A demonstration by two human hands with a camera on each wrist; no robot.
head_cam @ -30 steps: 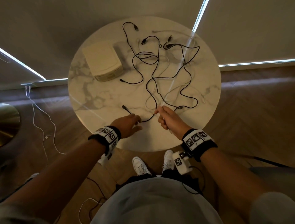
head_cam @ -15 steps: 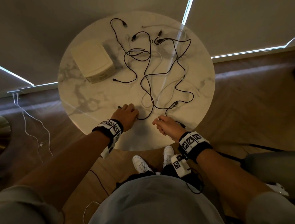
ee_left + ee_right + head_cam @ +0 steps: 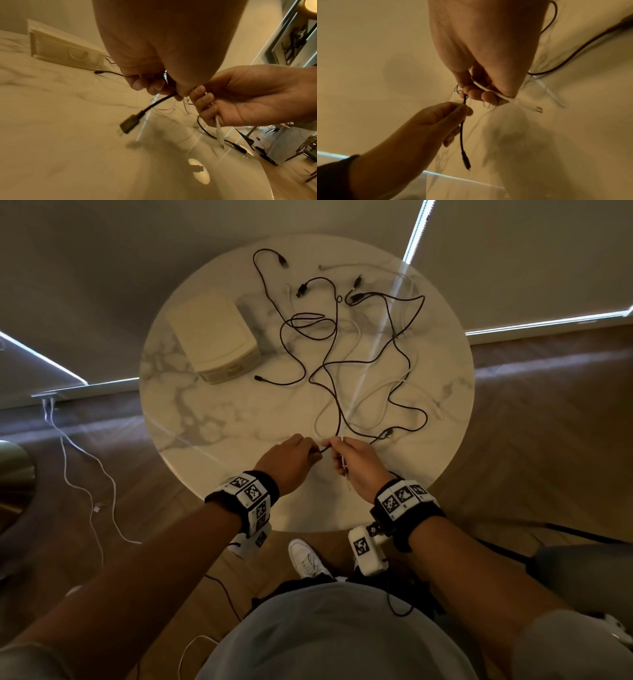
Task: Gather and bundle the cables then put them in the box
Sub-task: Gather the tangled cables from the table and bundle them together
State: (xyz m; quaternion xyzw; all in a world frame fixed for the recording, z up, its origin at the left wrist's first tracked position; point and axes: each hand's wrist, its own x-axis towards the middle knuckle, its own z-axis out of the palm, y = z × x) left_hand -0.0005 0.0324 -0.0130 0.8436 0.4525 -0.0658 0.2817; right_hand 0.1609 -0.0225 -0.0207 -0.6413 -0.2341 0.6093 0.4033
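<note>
Several black cables (image 3: 337, 364) and white cables (image 3: 356, 337) lie tangled on the round marble table (image 3: 205, 412). A cream box (image 3: 214, 333) with a drawer front (image 3: 67, 52) sits at the table's back left. My left hand (image 3: 310, 450) pinches a black cable (image 3: 462, 135) near its end, and the plug (image 3: 130, 123) dangles below. My right hand (image 3: 334, 446) grips a white cable (image 3: 488, 90) whose plug (image 3: 219, 135) hangs from the fist. The two hands meet fingertip to fingertip just above the table's near edge.
The near rim of the table (image 3: 308, 525) is close under my wrists. A loose white cable (image 3: 85, 467) trails over the wooden floor at the left. A round brass object (image 3: 13, 484) sits at the far left. My white shoe (image 3: 308, 556) shows below the table.
My left hand took the black cable's end off the table and brought it right, up against my right hand. The right hand kept its hold on the white cable.
</note>
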